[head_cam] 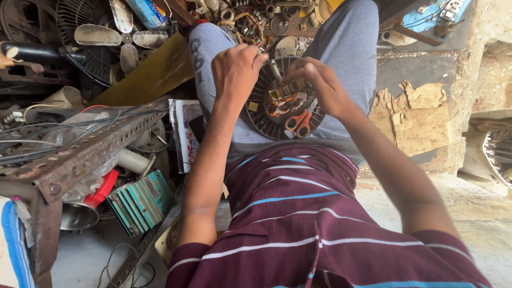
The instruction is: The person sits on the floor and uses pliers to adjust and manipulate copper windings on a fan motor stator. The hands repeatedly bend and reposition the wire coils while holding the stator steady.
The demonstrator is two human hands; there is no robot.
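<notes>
A round dark fan motor housing (pixel 266 120) with copper windings rests on my lap between grey trouser legs. My left hand (pixel 234 69) is curled at its upper left edge, fingers closed on something small that I cannot make out. My right hand (pixel 317 85) pinches at the motor's upper right, fingertips close to a metal tool or part in the middle. Orange-handled scissors (pixel 300 122) lie on the housing below my right hand.
A rusty perforated angle bar (pixel 80 157) runs across the left. Behind it stand a fan guard with blades (pixel 106 37), tangled wires, a teal ribbed part (pixel 141 200) and a red-rimmed metal bowl (pixel 85 210). Torn cardboard (pixel 421 114) lies on the concrete at right.
</notes>
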